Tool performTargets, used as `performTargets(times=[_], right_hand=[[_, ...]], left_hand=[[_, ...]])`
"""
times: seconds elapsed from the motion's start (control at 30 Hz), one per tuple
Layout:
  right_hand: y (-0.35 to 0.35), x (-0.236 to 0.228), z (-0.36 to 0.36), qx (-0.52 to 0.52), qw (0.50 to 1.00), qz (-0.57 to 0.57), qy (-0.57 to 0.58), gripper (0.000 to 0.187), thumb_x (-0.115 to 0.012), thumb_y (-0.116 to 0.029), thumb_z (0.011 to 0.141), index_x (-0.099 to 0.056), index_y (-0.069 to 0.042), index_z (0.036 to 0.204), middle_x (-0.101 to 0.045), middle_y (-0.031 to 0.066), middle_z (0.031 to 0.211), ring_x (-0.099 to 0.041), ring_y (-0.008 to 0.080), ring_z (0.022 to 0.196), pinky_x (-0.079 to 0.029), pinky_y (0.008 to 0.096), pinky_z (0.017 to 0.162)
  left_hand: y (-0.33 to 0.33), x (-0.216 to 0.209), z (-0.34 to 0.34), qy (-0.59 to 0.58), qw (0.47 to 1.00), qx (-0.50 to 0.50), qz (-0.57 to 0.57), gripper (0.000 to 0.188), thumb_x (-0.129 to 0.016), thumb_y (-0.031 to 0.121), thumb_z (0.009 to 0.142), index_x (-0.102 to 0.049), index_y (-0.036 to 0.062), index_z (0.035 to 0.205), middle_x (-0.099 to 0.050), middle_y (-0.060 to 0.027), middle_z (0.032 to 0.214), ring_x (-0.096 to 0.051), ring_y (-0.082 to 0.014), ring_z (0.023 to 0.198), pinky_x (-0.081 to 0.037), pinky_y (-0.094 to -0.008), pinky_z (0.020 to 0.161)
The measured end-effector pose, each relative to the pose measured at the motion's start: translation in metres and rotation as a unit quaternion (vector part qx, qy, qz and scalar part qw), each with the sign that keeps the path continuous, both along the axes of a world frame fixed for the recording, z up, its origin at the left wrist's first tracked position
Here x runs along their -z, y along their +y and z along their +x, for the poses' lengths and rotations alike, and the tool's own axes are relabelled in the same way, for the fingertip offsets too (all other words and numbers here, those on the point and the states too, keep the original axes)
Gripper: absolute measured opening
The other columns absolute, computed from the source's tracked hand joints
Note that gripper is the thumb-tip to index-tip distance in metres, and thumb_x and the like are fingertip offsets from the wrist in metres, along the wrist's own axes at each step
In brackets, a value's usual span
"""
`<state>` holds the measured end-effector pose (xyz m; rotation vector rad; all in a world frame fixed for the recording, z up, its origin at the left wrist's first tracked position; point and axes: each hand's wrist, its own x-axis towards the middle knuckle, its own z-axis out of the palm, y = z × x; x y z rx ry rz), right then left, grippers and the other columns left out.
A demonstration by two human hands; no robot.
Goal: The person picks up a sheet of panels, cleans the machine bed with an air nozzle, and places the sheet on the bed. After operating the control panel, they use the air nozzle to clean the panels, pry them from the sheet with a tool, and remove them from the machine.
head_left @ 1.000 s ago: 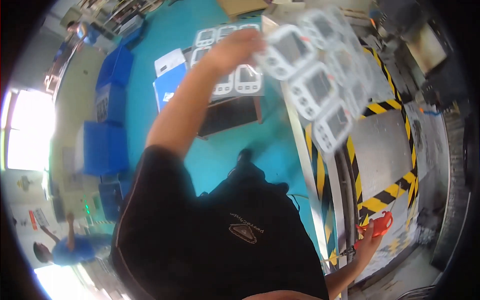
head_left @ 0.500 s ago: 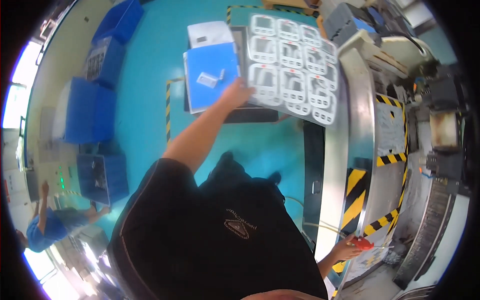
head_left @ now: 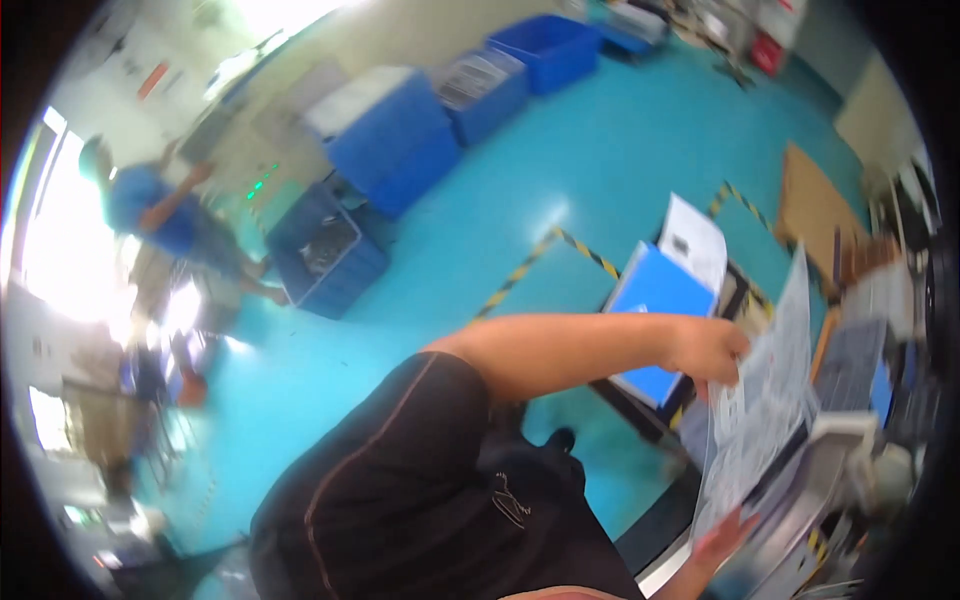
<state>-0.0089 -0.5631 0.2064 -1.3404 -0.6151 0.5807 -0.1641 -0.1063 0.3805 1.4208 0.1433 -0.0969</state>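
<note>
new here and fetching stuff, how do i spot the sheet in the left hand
Find the teal floor, then the blue folder in the picture's right half. Just right of it, the left hand grips the sheet near its edge. Unlike the folder and white paper lying nearby, the sheet is greyish, with white shapes on it, and held up steeply.

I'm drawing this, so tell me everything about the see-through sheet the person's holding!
The sheet is thin, looks like clear plastic, and bears pale shapes too blurred to make out. It hangs steeply tilted, right of a blue panel. The left hand grips its left edge in its fingers. The right hand is near its lower end; contact is unclear.
</note>
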Motion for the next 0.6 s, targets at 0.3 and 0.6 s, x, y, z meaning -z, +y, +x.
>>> performTargets(times=[0.3, 0.6], right_hand=[[0.378, -0.115, -0.096, -0.051, 0.973, 0.020, 0.224, 0.058, -0.051, -0.010, 0.096, -0.036, -0.002, 0.151, -0.048, 0.0157, 0.146, -0.052, 0.0295, 0.130, -0.041, 0.0432, 0.110], [0.873, -0.198, -0.243, -0.301, 0.942, -0.145, -0.006, 0.036, -0.057, -0.006, 0.089, -0.061, 0.006, 0.123, -0.069, 0.0117, 0.113, -0.068, 0.0237, 0.096, -0.054, 0.0353, 0.085]], left_hand=[[0.234, -0.060, -0.265, -0.014, 0.976, -0.066, 0.206, 0.041, -0.061, 0.012, 0.092, -0.055, -0.0034, 0.130, -0.068, -0.0136, 0.108, -0.070, -0.0212, 0.087, -0.059, -0.0335, 0.074], [0.418, 0.076, -0.622, 0.075, 0.867, -0.493, 0.006, 0.076, -0.061, 0.040, 0.099, -0.028, 0.0018, 0.155, -0.057, -0.0188, 0.136, -0.064, -0.0283, 0.113, -0.055, -0.0418, 0.091]])
